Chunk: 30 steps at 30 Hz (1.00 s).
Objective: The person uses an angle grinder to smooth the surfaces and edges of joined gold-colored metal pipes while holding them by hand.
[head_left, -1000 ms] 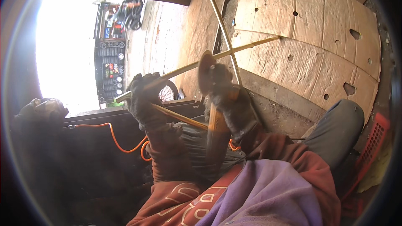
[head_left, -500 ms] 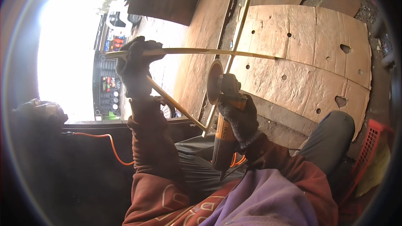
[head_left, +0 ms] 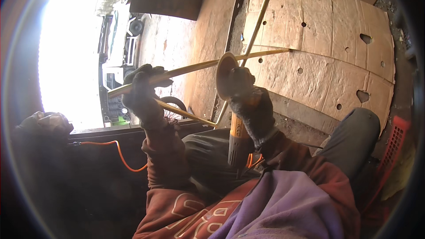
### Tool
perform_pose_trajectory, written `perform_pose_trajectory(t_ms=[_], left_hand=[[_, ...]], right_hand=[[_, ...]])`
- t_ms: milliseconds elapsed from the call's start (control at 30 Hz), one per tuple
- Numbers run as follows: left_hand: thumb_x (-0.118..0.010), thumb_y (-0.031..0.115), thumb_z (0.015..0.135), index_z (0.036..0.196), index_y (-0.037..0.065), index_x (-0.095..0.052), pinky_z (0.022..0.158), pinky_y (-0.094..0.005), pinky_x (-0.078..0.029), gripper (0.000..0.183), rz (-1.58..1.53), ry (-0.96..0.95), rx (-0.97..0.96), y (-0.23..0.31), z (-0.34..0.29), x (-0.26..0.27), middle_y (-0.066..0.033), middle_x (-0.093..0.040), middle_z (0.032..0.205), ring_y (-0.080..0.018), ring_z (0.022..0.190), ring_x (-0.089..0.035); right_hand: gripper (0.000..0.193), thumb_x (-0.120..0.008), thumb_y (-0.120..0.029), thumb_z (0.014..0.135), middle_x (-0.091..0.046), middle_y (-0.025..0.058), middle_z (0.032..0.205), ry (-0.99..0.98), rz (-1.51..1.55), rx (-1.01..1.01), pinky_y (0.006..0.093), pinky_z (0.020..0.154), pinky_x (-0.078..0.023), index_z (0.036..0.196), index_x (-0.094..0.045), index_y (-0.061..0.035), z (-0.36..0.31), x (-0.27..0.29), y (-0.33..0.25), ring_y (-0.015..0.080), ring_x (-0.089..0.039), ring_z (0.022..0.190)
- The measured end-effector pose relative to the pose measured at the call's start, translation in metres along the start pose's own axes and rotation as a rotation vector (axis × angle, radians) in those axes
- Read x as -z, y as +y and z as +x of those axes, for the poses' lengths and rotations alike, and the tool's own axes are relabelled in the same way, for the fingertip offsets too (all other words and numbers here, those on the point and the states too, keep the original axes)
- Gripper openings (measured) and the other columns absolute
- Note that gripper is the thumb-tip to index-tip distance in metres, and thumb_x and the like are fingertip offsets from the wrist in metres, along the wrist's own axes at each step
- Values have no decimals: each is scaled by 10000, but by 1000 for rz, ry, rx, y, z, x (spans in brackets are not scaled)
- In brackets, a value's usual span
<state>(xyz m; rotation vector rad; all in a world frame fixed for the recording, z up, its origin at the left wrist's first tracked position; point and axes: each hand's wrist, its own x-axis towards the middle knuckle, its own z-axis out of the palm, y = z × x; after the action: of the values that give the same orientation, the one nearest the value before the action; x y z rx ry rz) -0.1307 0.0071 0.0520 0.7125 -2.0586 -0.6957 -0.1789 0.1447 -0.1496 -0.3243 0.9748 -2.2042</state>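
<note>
My left hand (head_left: 145,93), in a dark glove, is wrapped round a joined frame of thin brass-coloured metal bars (head_left: 190,69). One bar runs from the left fist toward the right and crosses a longer bar that slopes up and away. A third bar runs from below my left hand to a corner near my legs. In my gloved right hand (head_left: 255,116) is an orange and black angle grinder (head_left: 238,139), held upright with its round disc (head_left: 227,75) at the top. The disc overlaps the crossing bar near the joint; whether they touch I cannot tell.
Flattened cardboard (head_left: 318,75) with holes lies on the ground ahead right. A red plastic crate (head_left: 392,144) stands at the right. An orange cord (head_left: 118,150) runs along the dark surface at left. A spoked wheel (head_left: 174,106) and parked vehicles show beyond.
The bar frame has tilted, its left end lower and its right end higher. My right hand has raised the grinder, bringing the disc across the bar. My left hand has dropped slightly.
</note>
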Motion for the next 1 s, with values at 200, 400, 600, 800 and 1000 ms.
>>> perform_pose_trajectory(t_ms=[200,400,600,800,1000], left_hand=[[-626,186,896,981,-84,-666,529,-399,-635,286,-28,68,63,-10,-7,3,-210,-685,844,-314,704,-714],[-639,190,883,995,-78,-666,528,-386,-631,292,-49,72,36,-16,-11,11,-215,-686,827,-310,705,-715],[-621,189,891,1000,-89,-655,532,-396,-634,300,-106,3,-48,-25,-13,18,-223,-688,833,-313,689,-712],[-605,188,904,995,-95,-650,548,-400,-643,301,-82,26,-50,-27,-14,20,-218,-686,836,-315,678,-710],[-601,184,902,986,-96,-649,551,-408,-643,297,-96,3,-80,-36,-18,25,-204,-685,828,-312,667,-707]], right_hand=[[212,-757,-43,837,-661,14,881,-2,-24,-7,276,666,-543,1016,-642,-48,-3,-16,3,111,-634,748],[244,-770,-37,834,-651,14,868,126,647,-544,282,681,-548,1027,-624,-66,1,0,6,120,-629,751],[318,-814,-21,792,-653,29,910,125,-29,-189,299,699,-559,1019,-598,-75,-7,-5,1,106,-629,816],[309,-819,-58,805,-664,36,916,66,-61,-322,290,693,-561,1023,-601,-67,0,19,8,114,-648,817],[298,-816,-59,811,-666,36,922,75,-5,-202,288,687,-560,1009,-594,-82,-5,5,6,122,-648,797]])
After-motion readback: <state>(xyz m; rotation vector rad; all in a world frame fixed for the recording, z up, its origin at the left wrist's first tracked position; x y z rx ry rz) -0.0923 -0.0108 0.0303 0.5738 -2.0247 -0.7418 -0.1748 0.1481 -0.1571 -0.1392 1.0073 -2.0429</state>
